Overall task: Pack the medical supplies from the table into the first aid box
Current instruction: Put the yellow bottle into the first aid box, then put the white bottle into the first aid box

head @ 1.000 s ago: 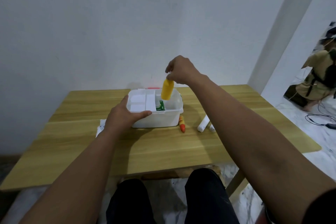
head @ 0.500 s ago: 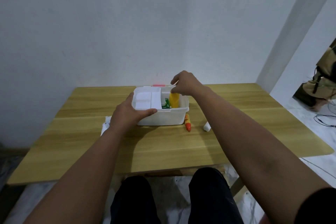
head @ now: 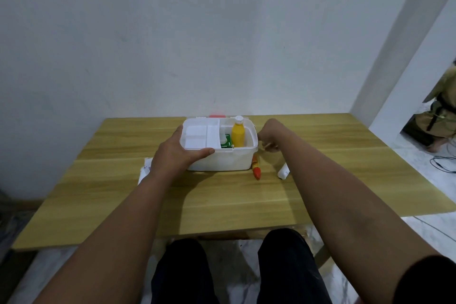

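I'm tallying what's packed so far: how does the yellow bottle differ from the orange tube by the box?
The yellow bottle stands upright inside the first aid box; the orange tube lies flat on the table, outside against the box's right end. The bottle is thicker, with a white cap on top; the tube is slim, with a red tip. Neither hand is touching either one.

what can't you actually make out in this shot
Head view, the only one:
- Right hand: fingers curl behind the wrist; whether they hold the thin pale item at their tips is too small to tell.
- White roll: mostly covered by the right forearm.
- White packet: largely under the left hand and wrist; print unreadable.
- Green pack in the first aid box: half hidden by the tray and the yellow bottle.
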`<state>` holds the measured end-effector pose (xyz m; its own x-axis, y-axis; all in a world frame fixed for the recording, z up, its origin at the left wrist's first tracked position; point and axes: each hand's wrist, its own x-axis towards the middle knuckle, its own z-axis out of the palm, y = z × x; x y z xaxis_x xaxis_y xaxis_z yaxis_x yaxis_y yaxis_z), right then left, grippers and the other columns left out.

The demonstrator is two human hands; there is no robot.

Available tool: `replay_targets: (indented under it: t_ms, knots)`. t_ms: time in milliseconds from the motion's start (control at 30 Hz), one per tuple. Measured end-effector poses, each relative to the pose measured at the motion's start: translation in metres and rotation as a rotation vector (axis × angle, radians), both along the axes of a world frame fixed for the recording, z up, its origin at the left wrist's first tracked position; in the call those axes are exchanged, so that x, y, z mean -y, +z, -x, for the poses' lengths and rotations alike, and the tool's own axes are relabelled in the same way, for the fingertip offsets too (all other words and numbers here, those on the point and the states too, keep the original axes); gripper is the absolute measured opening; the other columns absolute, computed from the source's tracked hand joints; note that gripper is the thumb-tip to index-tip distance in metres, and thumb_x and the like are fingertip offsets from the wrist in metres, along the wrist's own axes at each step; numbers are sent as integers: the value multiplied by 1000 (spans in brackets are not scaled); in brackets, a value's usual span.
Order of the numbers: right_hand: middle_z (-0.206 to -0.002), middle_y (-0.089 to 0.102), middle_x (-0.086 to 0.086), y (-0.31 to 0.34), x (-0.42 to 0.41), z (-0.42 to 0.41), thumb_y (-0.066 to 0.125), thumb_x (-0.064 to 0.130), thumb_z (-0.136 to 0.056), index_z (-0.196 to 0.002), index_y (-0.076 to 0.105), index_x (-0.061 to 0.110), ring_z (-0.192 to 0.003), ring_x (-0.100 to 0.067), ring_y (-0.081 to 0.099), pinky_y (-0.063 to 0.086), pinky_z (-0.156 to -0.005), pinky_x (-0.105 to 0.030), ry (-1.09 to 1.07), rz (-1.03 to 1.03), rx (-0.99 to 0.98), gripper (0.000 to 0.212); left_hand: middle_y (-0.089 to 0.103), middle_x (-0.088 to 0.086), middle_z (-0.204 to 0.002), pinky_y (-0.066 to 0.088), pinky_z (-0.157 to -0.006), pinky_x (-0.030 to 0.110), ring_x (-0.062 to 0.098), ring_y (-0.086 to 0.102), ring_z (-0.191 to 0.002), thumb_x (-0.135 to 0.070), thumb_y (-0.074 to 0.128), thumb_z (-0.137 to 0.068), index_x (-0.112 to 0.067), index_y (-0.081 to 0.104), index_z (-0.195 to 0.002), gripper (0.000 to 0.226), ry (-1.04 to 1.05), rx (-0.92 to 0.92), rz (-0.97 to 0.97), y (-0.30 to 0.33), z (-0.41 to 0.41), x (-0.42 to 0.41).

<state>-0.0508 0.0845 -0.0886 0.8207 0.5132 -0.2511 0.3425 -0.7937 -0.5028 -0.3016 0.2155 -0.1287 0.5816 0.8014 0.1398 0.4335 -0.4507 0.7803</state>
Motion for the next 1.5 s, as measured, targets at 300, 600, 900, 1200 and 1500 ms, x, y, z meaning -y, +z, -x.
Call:
replay_targets:
  t_ms: [300, 600, 900, 1200, 1500]
  knots:
    - [-88, 71, -15, -23, -1, -6, 69, 9, -83, -88, 58, 5, -74, -33, 75, 66, -74, -49, -1, -55, 126, 13, 57, -9, -146, 53, -103, 48, 22, 54, -132, -92, 75, -44, -38, 38, -156, 130, -5, -37, 17, 2, 2, -1]
    - [-94, 77, -13, 44, 24, -34, 86, 9, -81, -101, 79, 4, -70, -28, 77, 67, -68, -42, -74, -328, 193, 21, 61, -10, -140, 55, -99, 46, 22, 56, -127, -84, 79, -52, -40, 43, -151, 114, -14, -14, 1, 3, 3, 3]
    - [-99, 74, -9, 120, 13, 6, 90, 16, -76, -108, 77, 8, -80, -26, 77, 67, -62, -39, 140, -470, 302, 35, 60, -7, -142, 55, -99, 49, 24, 55, -127, -80, 80, -56, -37, 44, -151, 110, -42, 19, -2, 4, 4, 4]
    - [-82, 69, -8, 109, -3, 39, 89, 7, -77, -99, 76, 3, -78, -30, 76, 67, -67, -43, 326, -168, 333, 26, 57, -3, -146, 52, -99, 45, 26, 53, -130, -72, 84, -62, -34, 41, -155, 109, -37, 20, -16, 4, 2, 5]
    - [-103, 74, -8, 48, -17, 42, 93, 14, -71, -102, 74, 8, -97, -28, 70, 61, -84, -41, 370, 0, 430, 37, 58, -6, -146, 55, -100, 50, 24, 54, -131, -85, 79, -52, -36, 41, -155, 120, -33, 3, 8, 2, 2, 2]
